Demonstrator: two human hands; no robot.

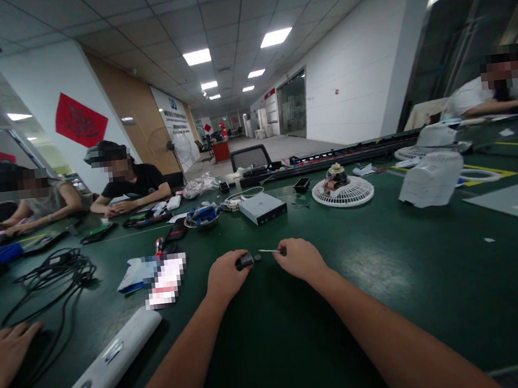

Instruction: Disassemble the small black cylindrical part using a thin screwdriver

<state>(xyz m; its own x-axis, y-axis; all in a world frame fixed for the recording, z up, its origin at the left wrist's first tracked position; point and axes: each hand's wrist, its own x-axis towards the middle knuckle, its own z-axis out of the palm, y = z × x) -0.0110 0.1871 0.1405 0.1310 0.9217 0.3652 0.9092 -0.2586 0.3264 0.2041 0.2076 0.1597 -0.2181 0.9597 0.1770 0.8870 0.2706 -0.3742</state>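
Observation:
Near the middle of the green table, my left hand (pixel 228 277) is closed around a small dark cylinder (pixel 246 260). Its kind is too small to make out. Just off the cylinder's right end sits a small dark round piece (pixel 257 258); whether the two touch I cannot tell. My right hand (pixel 303 258) pinches a thin metal rod (pixel 269 251) that looks like a screwdriver shaft. The rod's tip points left at the round piece, with a slight gap between them. Fingers hide the rod's other end.
Beyond my hands stand a grey drive box (pixel 263 208) and a white fan grille (pixel 343 192). On the left lie a white oblong device (pixel 114 363), a packet (pixel 138 274) and black cables (pixel 58 270). Another person's hand (pixel 7 353) rests there. A white housing (pixel 431 179) stands right.

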